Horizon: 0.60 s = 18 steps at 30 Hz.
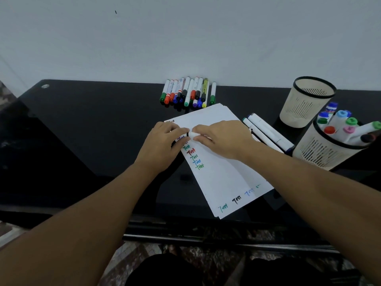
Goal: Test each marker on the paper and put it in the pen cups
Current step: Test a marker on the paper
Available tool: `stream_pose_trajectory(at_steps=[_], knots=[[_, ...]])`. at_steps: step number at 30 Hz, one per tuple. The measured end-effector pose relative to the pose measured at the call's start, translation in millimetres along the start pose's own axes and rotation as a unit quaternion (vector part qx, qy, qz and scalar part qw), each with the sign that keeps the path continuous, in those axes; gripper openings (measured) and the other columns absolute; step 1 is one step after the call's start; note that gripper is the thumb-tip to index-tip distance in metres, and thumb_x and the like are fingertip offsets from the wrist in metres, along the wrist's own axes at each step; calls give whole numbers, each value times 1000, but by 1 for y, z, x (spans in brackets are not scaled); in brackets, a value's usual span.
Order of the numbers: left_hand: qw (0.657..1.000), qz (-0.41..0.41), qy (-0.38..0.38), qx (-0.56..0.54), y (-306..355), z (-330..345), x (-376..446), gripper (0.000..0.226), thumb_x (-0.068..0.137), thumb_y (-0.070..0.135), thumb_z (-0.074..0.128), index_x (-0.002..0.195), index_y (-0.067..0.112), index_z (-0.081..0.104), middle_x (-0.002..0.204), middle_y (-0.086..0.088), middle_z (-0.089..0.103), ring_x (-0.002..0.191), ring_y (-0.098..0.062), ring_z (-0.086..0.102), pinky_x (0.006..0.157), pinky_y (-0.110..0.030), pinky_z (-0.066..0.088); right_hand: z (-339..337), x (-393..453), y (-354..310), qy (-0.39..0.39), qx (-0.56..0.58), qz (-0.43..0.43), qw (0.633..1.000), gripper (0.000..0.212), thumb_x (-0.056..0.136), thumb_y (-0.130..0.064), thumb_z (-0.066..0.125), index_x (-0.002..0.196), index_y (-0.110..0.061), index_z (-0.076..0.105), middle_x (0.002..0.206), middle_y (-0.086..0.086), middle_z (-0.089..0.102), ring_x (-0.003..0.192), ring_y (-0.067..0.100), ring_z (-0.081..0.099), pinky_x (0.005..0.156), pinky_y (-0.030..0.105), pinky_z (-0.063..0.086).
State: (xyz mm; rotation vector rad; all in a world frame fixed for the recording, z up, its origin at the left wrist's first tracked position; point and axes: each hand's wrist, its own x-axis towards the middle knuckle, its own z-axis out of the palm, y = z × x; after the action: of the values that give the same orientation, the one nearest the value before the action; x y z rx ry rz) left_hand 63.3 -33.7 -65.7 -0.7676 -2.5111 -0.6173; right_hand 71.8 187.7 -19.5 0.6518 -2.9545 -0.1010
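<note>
A white marker (193,134) is held over the upper part of the white paper (218,178). My left hand (162,145) grips its left end, and my right hand (222,139) pinches its white barrel; most of the marker is hidden by my fingers. The paper carries a column of coloured "Test" words and more along its near edge. A pile of several capped markers (188,91) lies at the back of the table. The near pen cup (327,149) at the right holds several markers. Behind it stands an empty pen cup (309,102).
Three long white markers (268,133) lie on the black table (82,124) between the paper and the near cup. A pale wall runs behind the table. The table's front edge is just below the paper's near corner.
</note>
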Motion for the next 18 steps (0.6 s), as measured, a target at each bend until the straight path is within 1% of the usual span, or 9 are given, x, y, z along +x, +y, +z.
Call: stream_pose_trajectory(at_steps=[2, 4, 7, 8, 10, 12, 13, 15, 18], knots=[[1000, 9, 1, 2, 0, 0, 0, 26, 99, 28, 65, 120, 16, 72, 110, -2, 67, 103, -23, 53, 84, -39, 49, -1, 0, -1, -8, 10, 9, 1000, 45, 106, -62, 24, 133, -38, 50, 94, -3, 72, 83, 23, 67, 59, 33, 47], [1000, -2, -1, -6, 0, -1, 0, 23, 99, 26, 64, 118, 15, 71, 111, -2, 66, 105, -23, 53, 85, -38, 49, -3, -3, -2, -5, 35, 28, 999, 41, 107, -58, 32, 135, -30, 44, 88, -3, 68, 76, 22, 64, 57, 33, 43], [998, -60, -16, -22, 1, -2, 0, 24, 100, 29, 62, 117, 15, 69, 116, 0, 63, 112, -19, 50, 92, -36, 47, -9, -11, -1, -10, 146, 67, 987, 32, 105, -28, 40, 136, -21, 33, 77, -1, 56, 64, 22, 55, 56, 37, 39], [997, -76, -23, -24, 0, -1, 0, 24, 100, 30, 62, 117, 15, 69, 117, 0, 62, 113, -18, 49, 93, -35, 47, -12, -14, 0, -19, 174, 74, 982, 30, 104, -19, 39, 133, -22, 34, 82, 3, 57, 67, 25, 55, 58, 40, 42], [994, -102, -35, -30, -2, 0, -1, 24, 98, 31, 64, 115, 16, 70, 117, 0, 60, 112, -18, 48, 94, -35, 47, -17, -19, 1, -30, 206, 85, 974, 28, 104, -11, 36, 124, -25, 48, 99, 7, 61, 84, 29, 62, 74, 45, 51], [989, -131, -49, -40, -2, -1, -2, 25, 97, 35, 65, 115, 18, 70, 118, 1, 59, 113, -18, 48, 94, -36, 47, -22, -26, -1, -15, 287, 116, 951, 32, 105, -12, 37, 113, -25, 65, 112, 1, 65, 98, 22, 65, 86, 38, 51], [987, -144, -59, -45, -2, -2, -1, 27, 97, 37, 65, 117, 20, 70, 120, 1, 58, 114, -19, 47, 95, -36, 47, -25, -31, -3, -6, 341, 139, 930, 34, 105, -13, 38, 111, -25, 69, 115, -3, 66, 100, 17, 66, 86, 33, 51], [981, -168, -80, -63, 2, -5, -1, 38, 96, 40, 66, 129, 23, 63, 129, 0, 53, 122, -19, 45, 100, -36, 45, -29, -41, -7, 2, 426, 170, 889, 40, 103, -9, 37, 116, -28, 69, 118, -9, 65, 101, 11, 65, 78, 26, 50], [970, -184, -112, -112, 12, -14, -6, 66, 94, 44, 67, 153, 32, 38, 145, 1, 37, 135, -15, 34, 108, -31, 35, -30, -55, -11, 7, 489, 170, 856, 49, 99, 3, 40, 122, -37, 59, 119, -8, 63, 97, 11, 61, 69, 24, 48]])
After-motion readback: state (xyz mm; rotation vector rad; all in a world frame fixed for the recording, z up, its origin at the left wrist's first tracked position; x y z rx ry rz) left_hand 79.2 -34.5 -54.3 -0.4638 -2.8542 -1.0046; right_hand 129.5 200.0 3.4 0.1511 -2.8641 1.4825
